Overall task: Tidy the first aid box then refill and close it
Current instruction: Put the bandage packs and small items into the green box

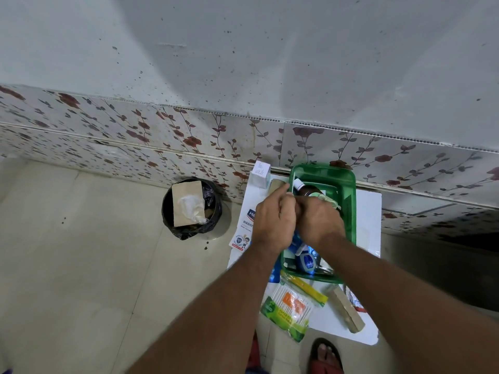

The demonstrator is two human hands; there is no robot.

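The green see-through first aid box (349, 201) stands open on a white table top (368, 211) against the tiled wall. Both my hands are over it, knuckles touching. My left hand (274, 220) has its fingers curled at the box's left rim, near a brown bottle with a white cap (300, 185) lying inside; what it holds is hidden. My right hand (320, 221) is closed around a pale green packet (325, 198). A blue and white tube (306, 261) lies at the box's near end.
On the table near me lie a cotton swab pack (290, 310), a yellow sachet (306, 288) and a tan box (347, 314). A plaster box (244, 229) and a small white carton (260, 174) sit left of the box. A black-lined bin (191, 209) stands on the floor.
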